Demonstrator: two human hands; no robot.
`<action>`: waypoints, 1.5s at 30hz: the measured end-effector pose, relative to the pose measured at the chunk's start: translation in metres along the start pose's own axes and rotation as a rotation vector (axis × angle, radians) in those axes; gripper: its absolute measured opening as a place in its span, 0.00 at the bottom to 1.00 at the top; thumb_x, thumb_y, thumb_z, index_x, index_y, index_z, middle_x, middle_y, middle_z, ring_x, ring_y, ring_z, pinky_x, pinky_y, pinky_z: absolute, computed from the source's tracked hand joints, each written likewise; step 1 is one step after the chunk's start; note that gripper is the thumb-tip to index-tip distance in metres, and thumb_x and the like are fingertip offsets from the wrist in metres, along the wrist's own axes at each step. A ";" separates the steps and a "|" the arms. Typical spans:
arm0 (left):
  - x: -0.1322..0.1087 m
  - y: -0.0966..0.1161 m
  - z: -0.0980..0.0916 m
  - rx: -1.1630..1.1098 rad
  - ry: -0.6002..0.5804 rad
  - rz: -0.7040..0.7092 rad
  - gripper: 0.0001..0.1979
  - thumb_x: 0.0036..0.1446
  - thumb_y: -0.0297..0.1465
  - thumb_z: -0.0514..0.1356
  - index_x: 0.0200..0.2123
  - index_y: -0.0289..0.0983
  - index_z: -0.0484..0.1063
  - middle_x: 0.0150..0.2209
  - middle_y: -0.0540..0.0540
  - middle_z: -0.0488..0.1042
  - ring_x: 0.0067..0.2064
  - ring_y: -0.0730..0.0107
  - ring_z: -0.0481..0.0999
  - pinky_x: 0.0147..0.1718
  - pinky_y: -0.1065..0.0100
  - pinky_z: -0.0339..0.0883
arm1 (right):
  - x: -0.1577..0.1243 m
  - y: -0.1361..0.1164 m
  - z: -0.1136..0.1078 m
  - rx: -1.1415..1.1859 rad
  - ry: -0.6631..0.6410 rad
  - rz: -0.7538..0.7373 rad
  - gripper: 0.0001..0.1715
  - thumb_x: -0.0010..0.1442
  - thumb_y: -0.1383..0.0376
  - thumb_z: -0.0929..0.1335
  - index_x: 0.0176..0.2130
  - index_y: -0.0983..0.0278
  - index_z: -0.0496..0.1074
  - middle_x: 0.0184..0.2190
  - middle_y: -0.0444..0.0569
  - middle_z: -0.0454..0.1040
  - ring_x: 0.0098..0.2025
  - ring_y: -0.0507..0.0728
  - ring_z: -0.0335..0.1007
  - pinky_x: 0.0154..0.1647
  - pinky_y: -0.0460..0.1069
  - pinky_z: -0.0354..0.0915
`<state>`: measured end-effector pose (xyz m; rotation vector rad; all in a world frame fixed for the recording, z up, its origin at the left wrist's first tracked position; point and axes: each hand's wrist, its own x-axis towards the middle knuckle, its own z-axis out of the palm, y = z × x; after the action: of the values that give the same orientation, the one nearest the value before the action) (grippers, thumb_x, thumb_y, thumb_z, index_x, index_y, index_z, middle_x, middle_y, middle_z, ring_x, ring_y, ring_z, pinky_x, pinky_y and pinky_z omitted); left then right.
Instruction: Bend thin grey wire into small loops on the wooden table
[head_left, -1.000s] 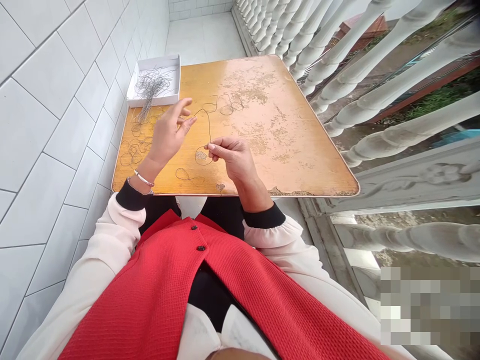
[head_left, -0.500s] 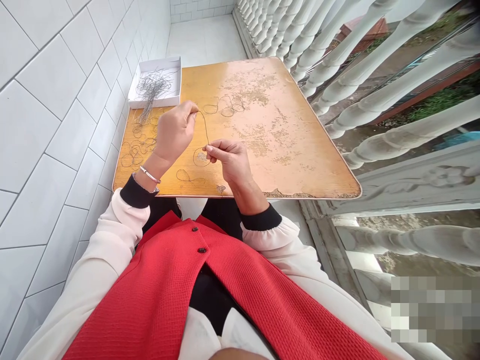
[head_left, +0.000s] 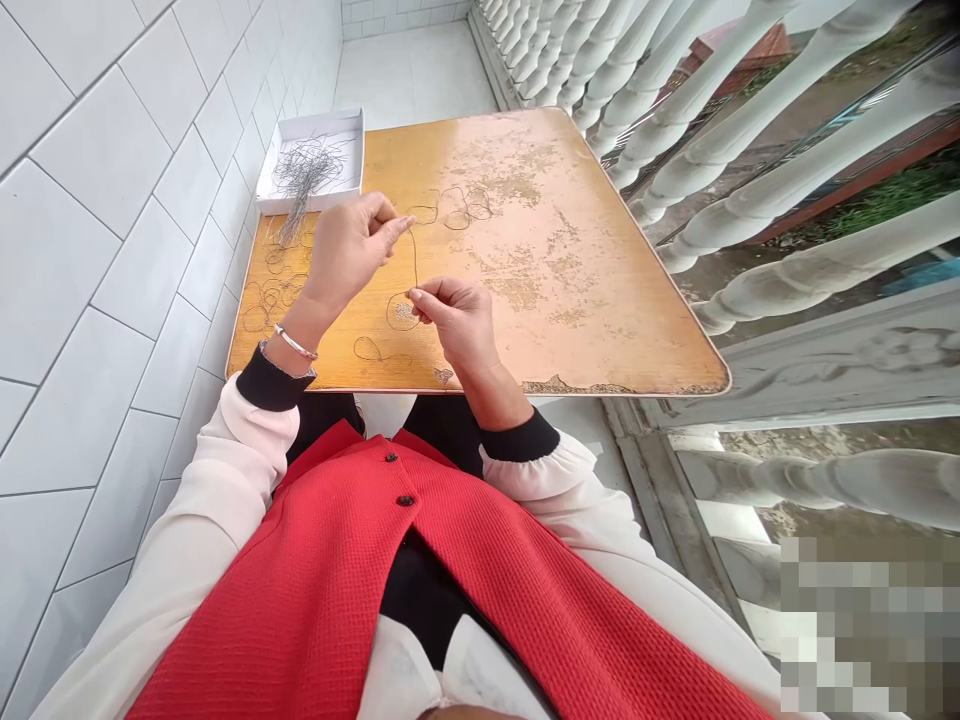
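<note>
A thin dark wire (head_left: 415,260) runs between my two hands above the near part of the table. Its upper end is pinched in the fingertips of my left hand (head_left: 351,243), held higher and to the left. Thumb and forefinger of my right hand (head_left: 463,318) close on it lower down, where a round loop curves to the left. Under that loop lies a worn pale patch (head_left: 405,311) of the tabletop. Closer to the front edge rests another looped wire (head_left: 369,349), apart from both hands.
A white open box (head_left: 352,160) at the table's back left holds a bundle of thin wires (head_left: 306,172), some hanging over its rim. Several wire loops (head_left: 274,295) lie left; more loops (head_left: 466,208) lie behind my hands. A tiled wall (head_left: 112,210) borders the left, a white balustrade (head_left: 697,180) the right.
My left fingertips have shifted a little to the right, and the wire between my hands now hangs straighter. My right hand has stayed nearly in place.
</note>
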<state>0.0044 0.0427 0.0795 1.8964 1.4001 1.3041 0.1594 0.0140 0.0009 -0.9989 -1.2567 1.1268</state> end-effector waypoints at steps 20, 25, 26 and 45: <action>-0.028 -0.015 0.009 -0.385 -0.051 -0.369 0.23 0.67 0.51 0.55 0.35 0.36 0.69 0.24 0.51 0.74 0.22 0.80 0.72 0.20 0.75 0.61 | 0.006 -0.001 -0.005 0.112 -0.018 0.043 0.16 0.53 0.55 0.78 0.25 0.62 0.76 0.21 0.41 0.71 0.23 0.46 0.61 0.27 0.45 0.62; -0.053 -0.019 0.021 -0.389 -0.215 -0.444 0.21 0.67 0.48 0.58 0.33 0.35 0.70 0.23 0.51 0.76 0.21 0.80 0.74 0.21 0.78 0.63 | 0.008 -0.001 -0.006 0.082 -0.005 0.040 0.16 0.52 0.54 0.78 0.26 0.61 0.76 0.22 0.40 0.70 0.23 0.47 0.60 0.28 0.46 0.63; -0.054 -0.020 0.023 -0.398 -0.225 -0.449 0.20 0.68 0.46 0.58 0.33 0.35 0.71 0.23 0.51 0.76 0.21 0.80 0.74 0.21 0.78 0.64 | 0.009 -0.001 -0.006 0.068 -0.004 0.040 0.16 0.51 0.53 0.78 0.26 0.61 0.76 0.22 0.41 0.70 0.23 0.47 0.60 0.28 0.46 0.63; -0.066 -0.035 0.019 -0.331 -0.173 -0.463 0.05 0.66 0.31 0.59 0.41 0.36 0.71 0.35 0.50 0.78 0.25 0.82 0.77 0.22 0.80 0.67 | 0.103 -0.010 -0.085 -0.262 0.248 0.251 0.14 0.58 0.78 0.72 0.23 0.68 0.74 0.16 0.41 0.68 0.18 0.44 0.60 0.25 0.46 0.59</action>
<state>0.0013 0.0001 0.0159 1.3314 1.3330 1.0381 0.2422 0.1163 0.0239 -1.4795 -1.1169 1.0035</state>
